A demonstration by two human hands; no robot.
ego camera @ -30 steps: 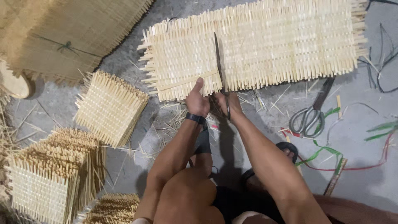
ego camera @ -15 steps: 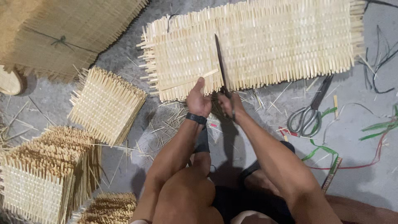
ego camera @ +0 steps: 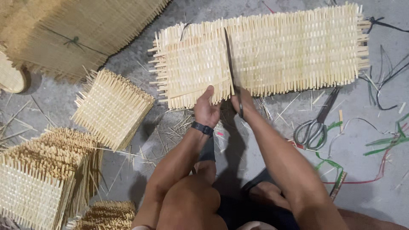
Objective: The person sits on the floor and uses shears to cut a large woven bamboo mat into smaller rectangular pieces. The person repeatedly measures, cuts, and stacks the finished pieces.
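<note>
A long woven bamboo-strip mat (ego camera: 281,51) lies on the concrete floor in front of me. My right hand (ego camera: 242,101) is closed on the handle of a long dark knife (ego camera: 230,64), whose blade lies across the mat from its near edge toward the far edge. My left hand (ego camera: 207,110), with a black band on the wrist, presses on the mat's near edge just left of the blade. The knife's handle is hidden inside my fist.
Large scissors (ego camera: 316,123) lie on the floor to the right, among green and red cords (ego camera: 383,142). Square woven pieces sit at left: one loose (ego camera: 111,108), a stack (ego camera: 42,174). A big woven sheet (ego camera: 81,30) fills the top left. My knees are at the bottom.
The view shifted slightly. My hands and the knife stay at the mat's near edge, the blade still lying across the mat.
</note>
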